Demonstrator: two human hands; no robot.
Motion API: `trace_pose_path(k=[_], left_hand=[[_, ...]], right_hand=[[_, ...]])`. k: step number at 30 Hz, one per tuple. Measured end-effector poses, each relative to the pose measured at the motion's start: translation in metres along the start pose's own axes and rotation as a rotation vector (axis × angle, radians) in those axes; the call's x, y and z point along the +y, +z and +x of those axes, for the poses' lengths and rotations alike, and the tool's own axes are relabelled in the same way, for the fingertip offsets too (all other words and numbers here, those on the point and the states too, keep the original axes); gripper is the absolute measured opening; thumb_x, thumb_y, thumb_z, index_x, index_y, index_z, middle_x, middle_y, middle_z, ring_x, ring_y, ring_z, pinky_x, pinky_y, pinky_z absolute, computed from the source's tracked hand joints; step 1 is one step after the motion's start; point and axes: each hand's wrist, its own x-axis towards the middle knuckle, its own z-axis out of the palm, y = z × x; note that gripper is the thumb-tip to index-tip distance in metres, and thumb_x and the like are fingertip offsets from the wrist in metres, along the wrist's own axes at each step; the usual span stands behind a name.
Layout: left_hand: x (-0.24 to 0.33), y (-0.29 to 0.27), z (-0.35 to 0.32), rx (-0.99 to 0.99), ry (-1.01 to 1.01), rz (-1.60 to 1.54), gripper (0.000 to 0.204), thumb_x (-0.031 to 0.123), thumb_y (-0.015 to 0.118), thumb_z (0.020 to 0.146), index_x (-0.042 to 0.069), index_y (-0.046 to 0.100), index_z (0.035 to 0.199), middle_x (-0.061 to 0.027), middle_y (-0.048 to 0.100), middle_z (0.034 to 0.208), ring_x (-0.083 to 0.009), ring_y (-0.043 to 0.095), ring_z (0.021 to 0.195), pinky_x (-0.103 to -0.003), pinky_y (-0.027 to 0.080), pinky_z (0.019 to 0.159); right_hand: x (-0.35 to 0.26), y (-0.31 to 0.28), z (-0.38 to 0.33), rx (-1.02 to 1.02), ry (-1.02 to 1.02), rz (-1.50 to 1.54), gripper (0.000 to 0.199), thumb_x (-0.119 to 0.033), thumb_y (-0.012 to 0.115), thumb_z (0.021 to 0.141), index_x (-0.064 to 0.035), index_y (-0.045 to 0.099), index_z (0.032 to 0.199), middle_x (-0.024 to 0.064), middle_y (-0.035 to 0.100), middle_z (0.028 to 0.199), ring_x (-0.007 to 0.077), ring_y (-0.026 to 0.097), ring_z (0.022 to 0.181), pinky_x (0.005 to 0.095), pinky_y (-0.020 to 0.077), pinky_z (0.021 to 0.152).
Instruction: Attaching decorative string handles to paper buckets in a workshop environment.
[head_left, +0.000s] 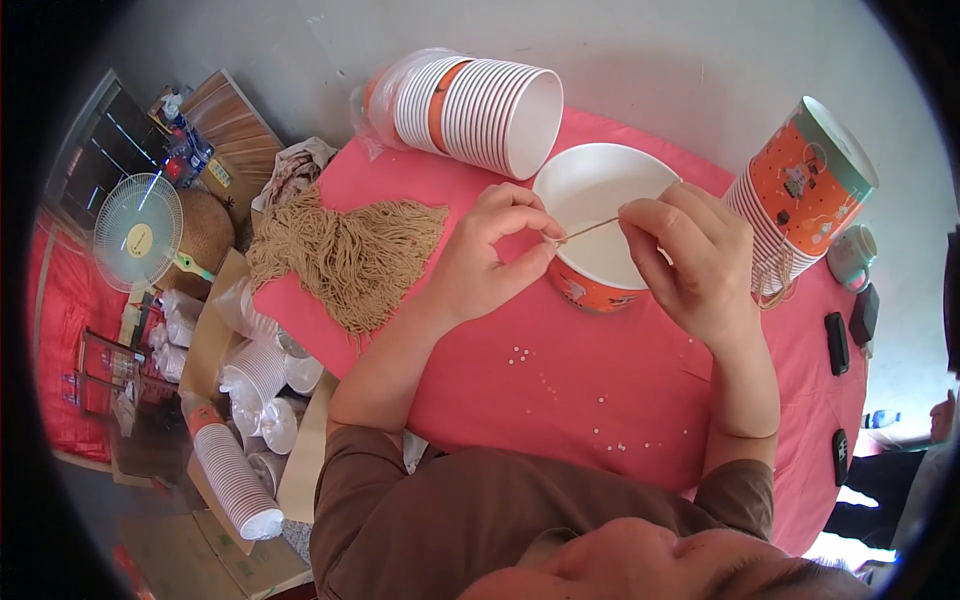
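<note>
A short length of tan string (590,231) is stretched between my two hands, above the open mouth of a white paper bucket (588,291) with an orange printed band. My left hand (492,252) pinches one end between thumb and fingertip. The other end is pinched in my right hand (692,248), held higher over the bucket's right rim. Left of my left hand, a thick bundle of tan strings (350,262) lies spread on the pink-covered table (520,410). To my right, several nested buckets (795,190) stand upside down, with loose strings (773,282) hanging by their rims.
A stack of nested buckets (480,115) lies on its side at the back. Small white bits (600,400) dot the table. A mug (852,258) and small black objects (836,343) sit at right. Left are a carton of wrapped cups (255,375) and a fan (140,232); another person (915,490) is far right.
</note>
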Motion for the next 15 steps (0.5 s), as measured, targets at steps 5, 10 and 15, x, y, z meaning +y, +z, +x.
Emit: trace_pose_path(k=[5,10,15], left_hand=[[-0.0026,-0.0006,-0.0015,0.007,-0.022,-0.047,0.015,0.002,0.071,0.079,0.005,0.069,0.093,-0.0067,0.061,0.104,-0.0233,0.056,0.106,-0.036,0.046,0.093],[0.0017,0.0049,0.0002,0.017,0.076,0.007,0.014,0.001,0.071,0.078,0.005,0.068,0.091,-0.0068,0.062,0.102,-0.0240,0.057,0.103,-0.036,0.047,0.090],[-0.0013,0.0045,-0.0009,0.053,0.090,0.055,0.015,0.000,0.072,0.076,0.003,0.066,0.089,-0.0077,0.062,0.101,-0.0236,0.059,0.100,-0.035,0.047,0.088]], right_hand=[[-0.0001,0.0023,0.0006,0.005,-0.010,0.011,0.019,-0.007,0.073,0.071,-0.0071,0.060,0.086,0.0046,0.053,0.071,0.0225,0.057,0.062,0.0353,0.0443,0.052],[-0.0021,0.0000,0.0005,-0.006,-0.002,0.020,0.019,-0.007,0.073,0.072,-0.0072,0.061,0.086,0.0044,0.053,0.070,0.0224,0.057,0.062,0.0355,0.0436,0.051],[-0.0012,0.0005,0.0014,-0.003,-0.054,0.048,0.025,0.008,0.072,0.069,-0.0018,0.062,0.090,0.0065,0.055,0.068,0.0224,0.054,0.057,0.0337,0.0407,0.049]])
